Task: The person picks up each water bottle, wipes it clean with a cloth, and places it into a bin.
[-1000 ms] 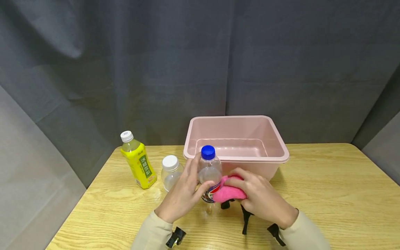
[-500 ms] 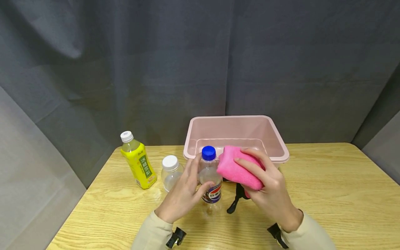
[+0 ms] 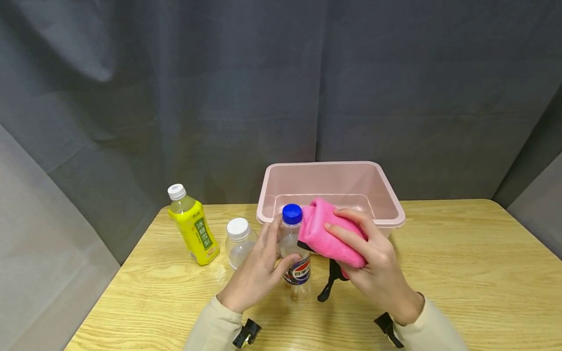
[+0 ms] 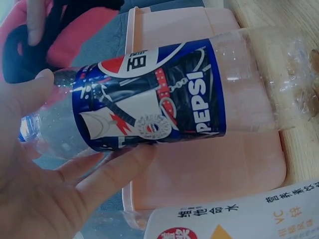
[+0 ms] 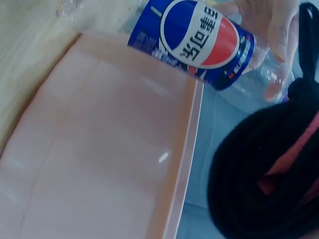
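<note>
A clear Pepsi bottle (image 3: 297, 273) with a blue cap stands upright on the table. My left hand (image 3: 259, 273) grips it around the upper body, thumb on the near side. In my right hand (image 3: 375, 261) is a folded pink cloth (image 3: 327, 231) with black edging. The cloth is right at the bottle's shoulder, just below the cap, and a black strap (image 3: 330, 283) hangs under it. In the left wrist view the bottle's label (image 4: 152, 97) faces the camera. The right wrist view shows the cloth's black underside (image 5: 249, 169) beside the bottle's neck.
Behind the bottle is a pink plastic bin (image 3: 322, 165), its floor bare. Left of my left hand stands a clear wide bottle (image 3: 238, 231) with a white cap. Farther left is a yellow-labelled drink bottle (image 3: 197, 231). A grey curtain (image 3: 219, 97) hangs behind the table.
My right hand has raised the cloth from the bottle's label to its shoulder, then shifted it slightly left and up. The left hand and bottle have stayed in place.
</note>
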`<state>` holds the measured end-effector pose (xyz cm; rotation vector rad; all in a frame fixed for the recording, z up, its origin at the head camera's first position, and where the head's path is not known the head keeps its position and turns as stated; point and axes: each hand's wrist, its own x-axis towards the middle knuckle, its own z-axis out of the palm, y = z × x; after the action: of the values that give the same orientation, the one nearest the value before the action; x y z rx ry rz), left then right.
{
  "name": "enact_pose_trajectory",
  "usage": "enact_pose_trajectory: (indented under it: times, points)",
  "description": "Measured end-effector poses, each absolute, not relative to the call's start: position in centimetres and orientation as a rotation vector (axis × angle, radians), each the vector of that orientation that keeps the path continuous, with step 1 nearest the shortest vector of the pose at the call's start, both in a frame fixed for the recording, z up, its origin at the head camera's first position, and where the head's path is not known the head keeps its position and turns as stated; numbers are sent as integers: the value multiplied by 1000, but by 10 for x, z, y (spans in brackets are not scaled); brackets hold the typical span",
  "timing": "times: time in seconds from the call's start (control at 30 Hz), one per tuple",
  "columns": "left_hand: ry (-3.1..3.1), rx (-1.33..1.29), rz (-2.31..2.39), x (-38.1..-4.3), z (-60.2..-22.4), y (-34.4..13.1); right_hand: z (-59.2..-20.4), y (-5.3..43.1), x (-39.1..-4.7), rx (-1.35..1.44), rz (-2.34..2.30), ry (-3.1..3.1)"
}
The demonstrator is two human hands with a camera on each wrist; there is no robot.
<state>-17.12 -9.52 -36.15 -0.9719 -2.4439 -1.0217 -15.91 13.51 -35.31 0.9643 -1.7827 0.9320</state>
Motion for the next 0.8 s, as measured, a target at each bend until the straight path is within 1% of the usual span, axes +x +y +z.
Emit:
enact_pose_trajectory:
  times: [0.23, 0.37, 0.6, 0.8]
  points:
    - [-2442, -977, -1034, -171, -361, -96, -345, 150, -155, 1085, 718, -2021]
    - [-2459, -954, -1017, -171, -360, -96, -347, 154, -157, 1154, 596, -2100]
    - [-2506, -917, -1014, -168, -359, -95, -377, 148, -161, 1248, 393, -2450]
    - [-2499, -929, -1016, -169, -359, -94, -398, 142, -164, 1262, 352, -2699]
